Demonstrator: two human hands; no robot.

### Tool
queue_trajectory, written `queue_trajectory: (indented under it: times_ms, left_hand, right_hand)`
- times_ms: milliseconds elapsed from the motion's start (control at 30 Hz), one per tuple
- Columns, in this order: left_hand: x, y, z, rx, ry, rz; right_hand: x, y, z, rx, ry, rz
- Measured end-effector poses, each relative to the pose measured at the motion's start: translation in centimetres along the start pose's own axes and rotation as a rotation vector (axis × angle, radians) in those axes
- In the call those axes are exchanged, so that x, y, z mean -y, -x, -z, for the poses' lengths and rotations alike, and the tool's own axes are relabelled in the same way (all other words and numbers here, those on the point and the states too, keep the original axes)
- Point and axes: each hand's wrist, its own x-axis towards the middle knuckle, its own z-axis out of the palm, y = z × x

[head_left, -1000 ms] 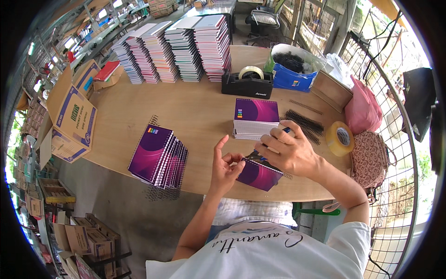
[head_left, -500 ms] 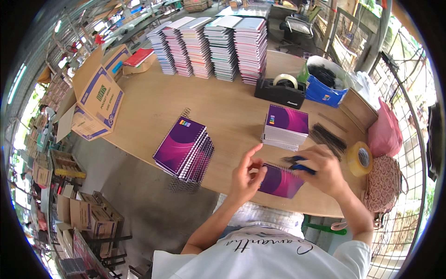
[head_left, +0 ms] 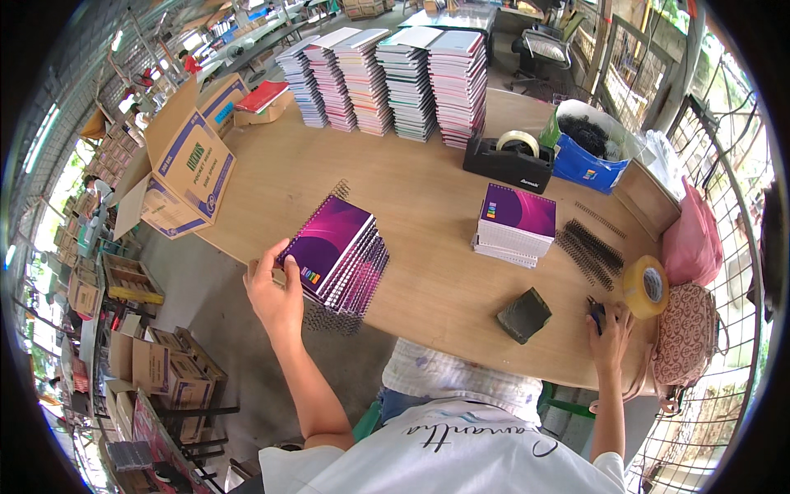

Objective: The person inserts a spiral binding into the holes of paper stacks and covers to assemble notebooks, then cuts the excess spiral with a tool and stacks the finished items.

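Note:
My left hand (head_left: 277, 295) grips the spine-side corner of a purple spiral notebook (head_left: 329, 239), thumb on its cover. That notebook tops a pile of wire-bound notebooks (head_left: 362, 280) at the table's front edge, with loose coils sticking out of the pile. On the right, my right hand (head_left: 611, 336) rests low on the tabletop, its fingers around dark pliers with blue on the handles (head_left: 596, 315); the fingers partly hide them. A dark block (head_left: 524, 315) sits between my hands. Beyond it is a stack of purple-covered pads (head_left: 516, 222), with no coil visible.
Black wire coils (head_left: 591, 251) lie beside a roll of clear tape (head_left: 646, 286). Farther back stand a tape dispenser (head_left: 510, 160), a blue-green box (head_left: 588, 156) of dark coils and several tall notebook stacks (head_left: 395, 86). An open carton (head_left: 185, 177) is at the left edge.
The notebook has moved left from between my hands onto the pile, carried by my left hand. My right hand has gone down to the right with the pliers. The dark block is now uncovered.

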Motion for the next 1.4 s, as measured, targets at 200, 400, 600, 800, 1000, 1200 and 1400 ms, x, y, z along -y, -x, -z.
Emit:
queue_trajectory:
  times_ms: [200, 400, 600, 800, 1000, 1200, 1400]
  left_hand:
    - [-7.1, 1.9, 1.2, -0.296, 0.158, -0.357]
    - [-16.5, 3.6, -8.9, 0.563, 0.668, -0.688]
    - [-20.6, 1.3, -20.6, 0.785, 0.365, -1.113]
    - [-21.4, -0.4, -22.3, 0.916, 0.413, -1.152]
    - [-21.9, -1.3, -21.6, 0.984, 0.403, -1.168]
    - [-22.1, -2.0, -21.7, 1.063, 0.435, -1.146]
    - [-22.3, -1.8, -21.2, 1.039, 0.411, -1.145]
  right_hand:
    - [9.3, 1.9, -1.3, 0.144, -0.418, 0.220]
    - [3.7, -0.4, -1.8, 0.119, -0.252, 0.224]
    - [2.2, -1.0, 0.1, 0.184, -0.223, 0.315]
    - [0.9, -4.7, 0.2, 0.116, -0.428, 0.149]
    - [1.8, -10.4, 1.8, 0.831, -0.594, 0.246]
    - [5.0, -5.4, -0.1, 0.426, -0.210, 0.387]
    - [-1.6, -3.1, 1.9, 0.240, -0.085, 0.401]
